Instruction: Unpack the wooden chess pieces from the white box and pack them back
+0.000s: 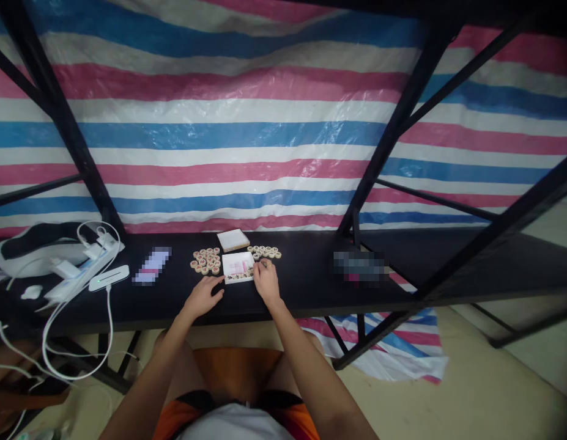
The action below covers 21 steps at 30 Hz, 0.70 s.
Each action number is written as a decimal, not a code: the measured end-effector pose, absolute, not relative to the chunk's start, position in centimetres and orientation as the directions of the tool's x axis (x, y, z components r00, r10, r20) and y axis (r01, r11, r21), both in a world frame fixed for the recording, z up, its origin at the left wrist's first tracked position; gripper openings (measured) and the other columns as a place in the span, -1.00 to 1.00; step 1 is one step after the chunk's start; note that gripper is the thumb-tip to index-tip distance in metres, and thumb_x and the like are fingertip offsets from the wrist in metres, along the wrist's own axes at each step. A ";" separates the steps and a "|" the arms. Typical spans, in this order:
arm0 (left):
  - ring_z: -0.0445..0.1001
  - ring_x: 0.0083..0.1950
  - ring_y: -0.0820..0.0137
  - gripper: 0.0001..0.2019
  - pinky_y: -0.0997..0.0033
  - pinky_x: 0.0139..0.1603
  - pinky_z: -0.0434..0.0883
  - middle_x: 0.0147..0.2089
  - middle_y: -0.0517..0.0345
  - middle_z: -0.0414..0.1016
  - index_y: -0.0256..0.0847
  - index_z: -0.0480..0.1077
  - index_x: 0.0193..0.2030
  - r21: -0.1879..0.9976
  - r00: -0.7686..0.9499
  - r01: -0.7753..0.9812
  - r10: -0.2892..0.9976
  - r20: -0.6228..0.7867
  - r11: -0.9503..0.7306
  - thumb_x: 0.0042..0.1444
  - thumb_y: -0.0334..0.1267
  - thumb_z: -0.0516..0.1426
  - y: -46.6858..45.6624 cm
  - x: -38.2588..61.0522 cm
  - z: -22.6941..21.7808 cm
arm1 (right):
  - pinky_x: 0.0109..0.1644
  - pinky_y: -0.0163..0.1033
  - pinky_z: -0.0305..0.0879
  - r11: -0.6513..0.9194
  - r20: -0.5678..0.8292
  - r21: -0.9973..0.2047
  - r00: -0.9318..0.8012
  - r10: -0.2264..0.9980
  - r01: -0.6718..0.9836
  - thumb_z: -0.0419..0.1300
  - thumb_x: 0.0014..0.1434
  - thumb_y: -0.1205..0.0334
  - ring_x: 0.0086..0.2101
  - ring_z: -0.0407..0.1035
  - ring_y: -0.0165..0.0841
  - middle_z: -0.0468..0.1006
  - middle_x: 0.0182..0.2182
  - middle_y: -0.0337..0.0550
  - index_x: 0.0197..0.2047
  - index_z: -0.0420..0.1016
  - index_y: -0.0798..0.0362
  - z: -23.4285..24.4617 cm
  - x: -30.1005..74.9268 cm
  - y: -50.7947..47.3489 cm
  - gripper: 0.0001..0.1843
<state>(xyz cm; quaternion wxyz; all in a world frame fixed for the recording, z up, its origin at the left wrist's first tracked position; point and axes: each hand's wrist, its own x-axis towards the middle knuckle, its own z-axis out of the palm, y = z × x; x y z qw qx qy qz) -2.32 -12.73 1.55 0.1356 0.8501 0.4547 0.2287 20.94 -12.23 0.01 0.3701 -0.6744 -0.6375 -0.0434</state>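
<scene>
A white open box (238, 275) lies on the black desk between my hands, with several round Chinese chess pieces along its near and right sides and a pinkish printed patch on its floor. My left hand (204, 296) rests at the box's near left corner, fingers apart, one fingertip at the wall. Over the right wall bends my right hand (266, 282), its fingers curled together; what they hold, if anything, is hidden. Left of the box is a group of red-marked chess pieces (206, 261). Behind my right hand sits a smaller group of pieces (263, 251).
The box lid (233, 240) lies behind the box. Farther left are a blurred-out phone-like object (151, 266), a white device (109, 278) with a cable, and a power strip (84, 272). A blurred item (360, 266) lies right, near black frame posts (379, 159).
</scene>
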 end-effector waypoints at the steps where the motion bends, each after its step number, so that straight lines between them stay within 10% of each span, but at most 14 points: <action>1: 0.35 0.00 0.24 -0.58 0.25 0.06 0.31 -0.04 0.04 0.46 -0.17 0.33 0.17 0.439 0.482 0.710 0.835 0.267 -0.551 0.17 -0.19 0.04 -12.7 -2.3 1.5 | 0.07 -0.15 0.23 0.163 0.555 -0.427 0.116 0.824 0.889 -0.07 0.31 0.18 -0.08 0.31 -0.22 0.41 -0.03 0.06 -0.10 0.55 0.12 0.0 20.9 -12.3 -0.61; 21: 0.34 -0.01 0.23 -0.59 0.21 0.08 0.30 -0.06 0.03 0.47 -0.18 0.33 0.16 0.434 0.496 0.700 0.823 0.277 -0.567 0.17 -0.20 0.04 -12.8 -2.3 1.6 | 0.31 -0.07 -0.07 0.448 0.402 -0.231 -0.335 0.852 0.864 -0.05 0.31 -0.01 0.24 0.07 -0.25 0.32 0.19 -0.04 0.17 0.37 0.04 1.2 19.8 -13.1 -0.51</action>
